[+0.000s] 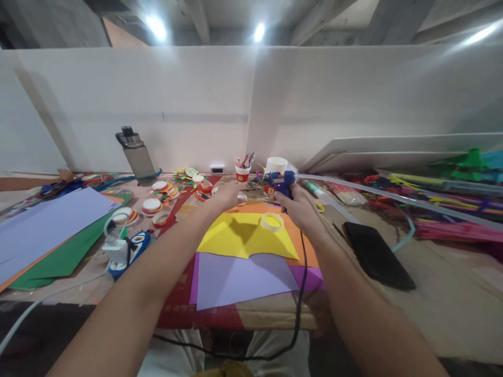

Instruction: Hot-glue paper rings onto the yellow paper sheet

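Observation:
My right hand (295,200) grips a blue glue gun (285,183), its nozzle pointing left. A long clear glue stick (393,196) runs out behind it to the right, and its black cord (302,293) hangs down over the table's front edge. My left hand (228,195) is closed beyond the paper, its fingers blurred; a small whitish round piece (242,199) shows at the fingertips, but I cannot tell if it is held. Below the hands lies a yellow sheet (228,235) with a pale tape ring (272,222) on it, over orange, lilac (243,283) and purple sheets.
Left are a power strip (137,242) with a plugged-in charger, round paper pieces (151,206), coloured sheets (51,230) and a bottle (137,157). A pencil cup (242,173) and stacked white bowls (276,164) stand behind. Right lie a black phone (377,255) and pipe cleaners (444,196).

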A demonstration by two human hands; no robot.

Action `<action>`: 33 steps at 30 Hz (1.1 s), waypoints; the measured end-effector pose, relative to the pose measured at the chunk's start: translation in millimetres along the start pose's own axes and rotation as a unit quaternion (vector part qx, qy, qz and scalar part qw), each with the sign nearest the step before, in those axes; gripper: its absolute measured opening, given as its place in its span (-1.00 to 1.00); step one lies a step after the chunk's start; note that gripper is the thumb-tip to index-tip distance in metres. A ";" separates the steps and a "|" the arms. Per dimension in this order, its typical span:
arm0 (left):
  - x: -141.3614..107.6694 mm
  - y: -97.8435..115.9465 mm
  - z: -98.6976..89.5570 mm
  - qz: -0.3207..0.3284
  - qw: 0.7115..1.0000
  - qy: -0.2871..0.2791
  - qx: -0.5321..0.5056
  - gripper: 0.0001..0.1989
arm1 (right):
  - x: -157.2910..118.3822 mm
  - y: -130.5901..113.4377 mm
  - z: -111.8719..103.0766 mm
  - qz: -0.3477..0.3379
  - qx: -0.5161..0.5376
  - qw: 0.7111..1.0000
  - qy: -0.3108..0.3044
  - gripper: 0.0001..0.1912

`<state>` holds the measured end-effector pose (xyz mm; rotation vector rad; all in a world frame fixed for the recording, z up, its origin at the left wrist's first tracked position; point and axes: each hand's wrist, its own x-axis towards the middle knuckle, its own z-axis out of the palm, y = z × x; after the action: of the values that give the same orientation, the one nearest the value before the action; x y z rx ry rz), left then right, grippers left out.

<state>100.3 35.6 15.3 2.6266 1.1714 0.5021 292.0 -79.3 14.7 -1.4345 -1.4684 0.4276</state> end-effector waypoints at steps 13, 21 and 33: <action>-84.0 -13.3 34.5 0.057 0.989 -0.104 0.083 -0.37 | -2.1 -7.4 2.2 -0.010 -0.013 1.000 -0.004 -0.75; -65.6 16.9 16.3 -0.050 0.997 -0.053 -0.013 -0.34 | -3.4 -2.2 9.1 -0.011 -0.001 1.000 -0.025 -0.70; -48.5 24.5 49.8 -0.045 0.985 -0.048 -0.161 -0.33 | -6.3 -11.6 -0.1 0.006 0.008 1.000 0.018 -0.75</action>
<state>106.2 -20.0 -32.7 2.2874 1.0723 0.4939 284.5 -87.7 21.5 -1.4332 -1.4246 0.4174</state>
